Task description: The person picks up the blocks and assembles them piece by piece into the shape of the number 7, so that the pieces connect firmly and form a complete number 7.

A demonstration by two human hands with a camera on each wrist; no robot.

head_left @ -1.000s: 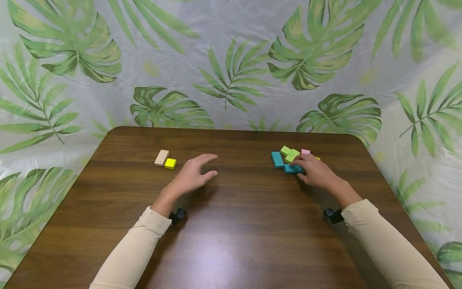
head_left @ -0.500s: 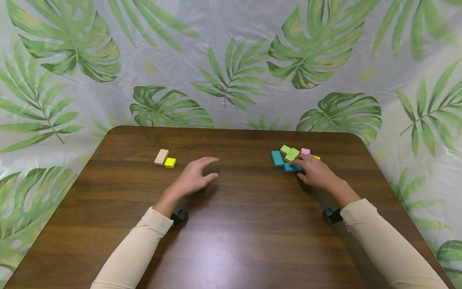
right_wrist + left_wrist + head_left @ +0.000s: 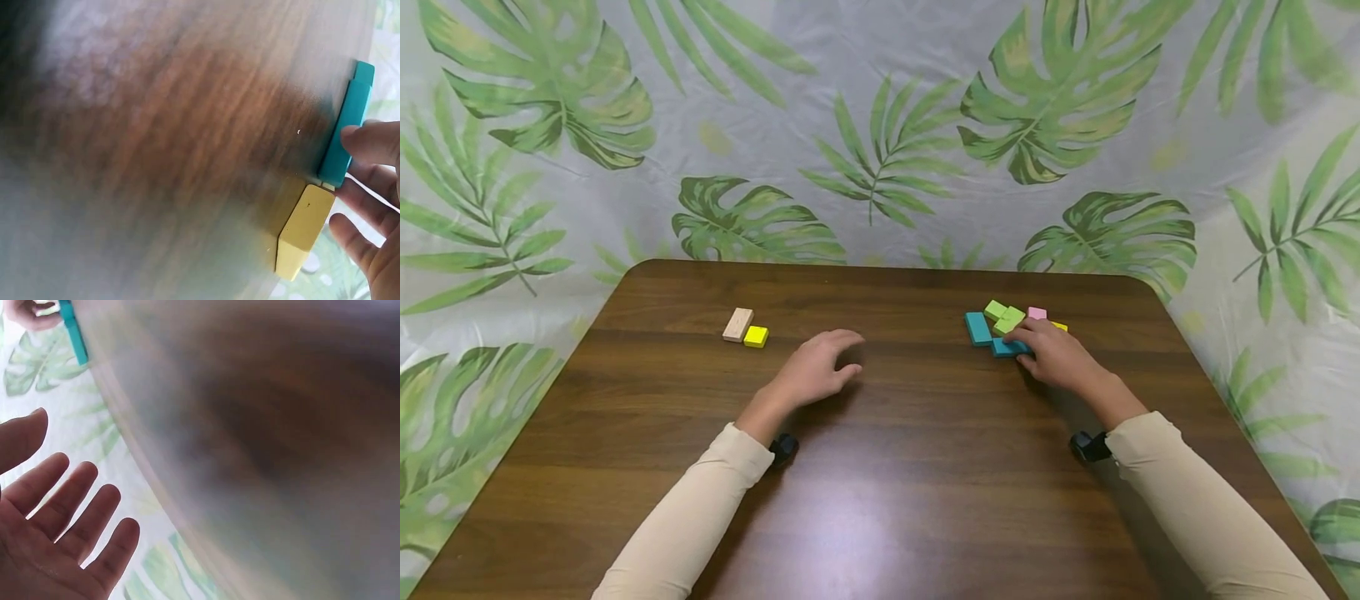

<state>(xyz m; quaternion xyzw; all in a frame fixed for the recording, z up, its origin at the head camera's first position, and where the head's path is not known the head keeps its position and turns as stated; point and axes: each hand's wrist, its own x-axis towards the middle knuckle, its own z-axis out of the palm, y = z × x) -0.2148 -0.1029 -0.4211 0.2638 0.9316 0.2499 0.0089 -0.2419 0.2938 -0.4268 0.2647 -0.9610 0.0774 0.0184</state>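
My right hand (image 3: 1062, 354) pinches a teal wooden block (image 3: 1004, 347) lying on the table; in the right wrist view its thumb lies against the block's near side (image 3: 347, 134). Touching or close around that block are a second teal block (image 3: 977, 329), two lime-green blocks (image 3: 1009, 322), a pink block (image 3: 1037, 313) and a yellow block (image 3: 306, 219), partly hidden by the hand in the head view. My left hand (image 3: 815, 367) hovers over the table with fingers relaxed and apart, holding nothing; its palm (image 3: 56, 550) faces inward in the left wrist view.
A natural-wood block (image 3: 737, 325) and a small yellow block (image 3: 756, 337) lie side by side left of my left hand. The brown wood-grain table (image 3: 880, 467) ends at a leaf-print curtain (image 3: 880, 125) behind it.
My left hand has drifted slightly to the right, its fingers a little more curved. The right hand and the blocks stay where they were.
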